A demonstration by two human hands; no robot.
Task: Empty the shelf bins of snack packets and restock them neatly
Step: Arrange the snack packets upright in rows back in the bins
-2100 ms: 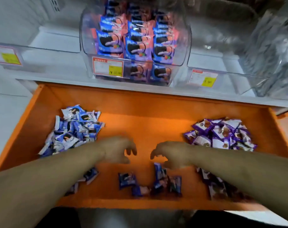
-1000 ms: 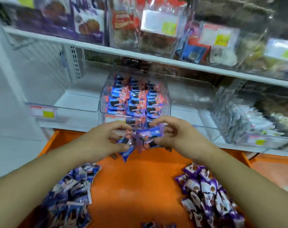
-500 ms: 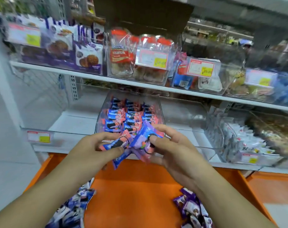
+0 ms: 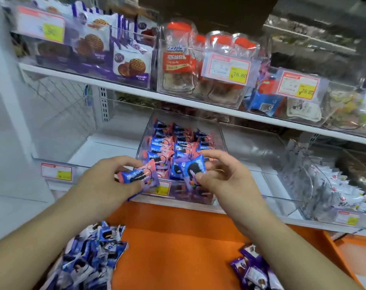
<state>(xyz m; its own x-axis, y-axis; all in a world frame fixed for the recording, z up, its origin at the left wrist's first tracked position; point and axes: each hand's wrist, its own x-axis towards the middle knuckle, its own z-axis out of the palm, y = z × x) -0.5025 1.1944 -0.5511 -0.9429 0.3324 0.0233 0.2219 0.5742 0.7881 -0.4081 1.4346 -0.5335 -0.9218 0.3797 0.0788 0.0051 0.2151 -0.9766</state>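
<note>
— Pink-and-blue packets (image 4: 179, 164) are up off the orange tray (image 4: 178, 243) now: two seconds back your hands were down on its floor gathering loose ones, and you've since lifted the bunch to the mouth of the clear bin (image 4: 181, 149).

— So what am I holding, exactly?

— Your left hand (image 4: 106, 181) pinches one packet lying sideways, thumb under, fingers curled over. Your right hand (image 4: 222, 176) grips two or three more, standing on edge, thumb pressed on the front one. The two handfuls sit just apart, right in front of the bin's near wall.

— And the bin?

— Already well stocked, in rows running far back on the middle shelf (image 4: 119, 143). I'd judge this as the restock of that bin nearly done; what you hold looks like the last of that flavour, though the tray's near edge is out of view.

— What's left, then?

— The white-and-blue pile (image 4: 92, 254) on the tray's near left and the purple pile (image 4: 253, 268) on its near right. The open bins either side of the full one look like their homes.
</note>
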